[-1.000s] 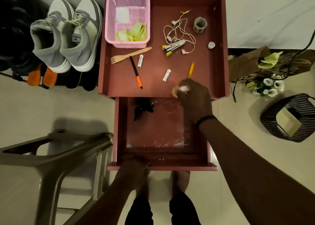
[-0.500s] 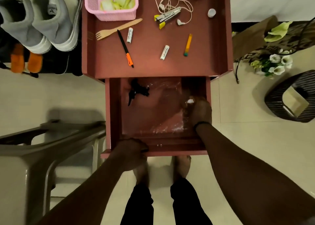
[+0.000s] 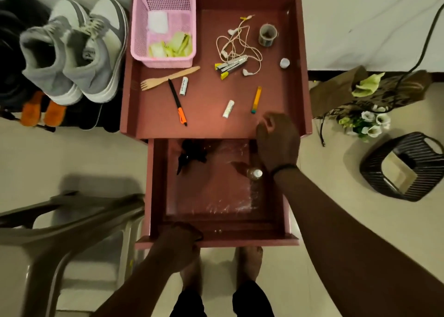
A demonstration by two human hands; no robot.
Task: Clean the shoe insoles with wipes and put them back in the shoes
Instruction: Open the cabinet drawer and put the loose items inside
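From the head view, a red-brown desk point(image 3: 153, 114) stands on a pale tiled floor point(image 3: 72, 153), against a white wall point(image 3: 360, 16). Its drawer point(image 3: 216, 241) is pulled out toward the person. A grey chair point(image 3: 60, 220) stands to the left. To the right are a brown paper bag point(image 3: 336, 93), some white flowers point(image 3: 374, 122) and a dark bin point(image 3: 403, 167).

On the desk top sits a pink basket point(image 3: 163, 59) with a white wipe point(image 3: 157, 22) and yellow-green bits point(image 3: 177, 46) in it. Near it lie a wooden fork point(image 3: 168, 78), a black and orange pen point(image 3: 177, 102), 2 small white tubes point(image 3: 183, 86), earphones point(image 3: 235, 45), a stapler point(image 3: 230, 67), a small cup point(image 3: 267, 35), a white cap point(image 3: 284, 63) and a yellow stick point(image 3: 256, 99).

In the drawer are a black thing point(image 3: 192, 152), clear plastic point(image 3: 228, 191) and a small bottle point(image 3: 254, 173) with a white cap.

The 2 shoes point(image 3: 72, 52) are grey and white. They stand side by side just left of the desk, on a dark rack, and their openings look dark inside. 2 orange things point(image 3: 43, 112) lie just below them.

The left hand point(image 3: 177, 244) has its grip curled over the drawer front. The right hand point(image 3: 278, 138) hangs over the right side of the drawer, at the desk's front edge, with fingers loosely bent and holding nothing. The bottle is just below it.
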